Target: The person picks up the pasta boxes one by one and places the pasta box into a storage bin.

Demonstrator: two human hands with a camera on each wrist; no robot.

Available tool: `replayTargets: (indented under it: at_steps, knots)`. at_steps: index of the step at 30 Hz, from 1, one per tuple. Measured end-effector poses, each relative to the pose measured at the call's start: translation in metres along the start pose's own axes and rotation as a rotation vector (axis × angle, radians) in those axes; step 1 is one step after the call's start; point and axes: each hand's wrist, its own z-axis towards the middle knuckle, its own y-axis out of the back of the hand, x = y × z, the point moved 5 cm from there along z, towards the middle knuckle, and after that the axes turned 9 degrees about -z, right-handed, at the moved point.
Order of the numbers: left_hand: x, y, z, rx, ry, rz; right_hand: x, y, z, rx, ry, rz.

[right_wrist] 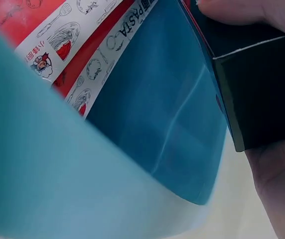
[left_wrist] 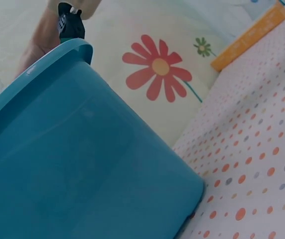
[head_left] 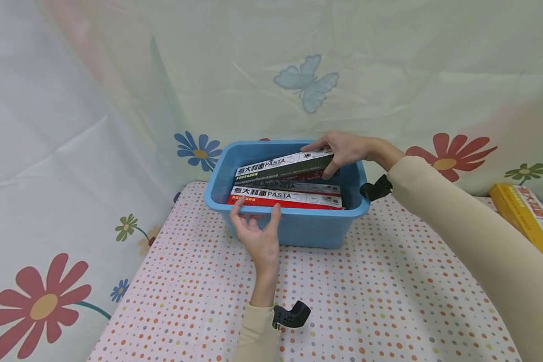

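A blue plastic tub (head_left: 307,230) stands on the table with several pasta boxes in it. My right hand (head_left: 349,149) grips the right end of a dark black-pepper pasta box (head_left: 294,168), thumb on the near side and fingers over the far side. That end is raised; the left end sits lower inside the tub. In the right wrist view, the dark box's end (right_wrist: 259,94) shows beside the thumb. At the tub's front rim, my left hand (head_left: 259,239) holds on with thumb and fingers. Just behind that rim lies a red pasta box (head_left: 294,198), with another pasta box (head_left: 323,188) behind it.
A yellow pasta box (head_left: 520,211) lies at the table's right side. The table wears a dotted cloth (head_left: 181,296). A flowered curtain (head_left: 389,65) hangs close behind the tub and along the left.
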Motion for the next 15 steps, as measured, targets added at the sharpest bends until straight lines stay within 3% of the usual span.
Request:
replayTargets:
  at_steps: [15]
  knots:
    - [0.001, -0.003, -0.002, 0.001, 0.046, -0.034, -0.014, -0.002, -0.003, 0.018, -0.046, 0.034]
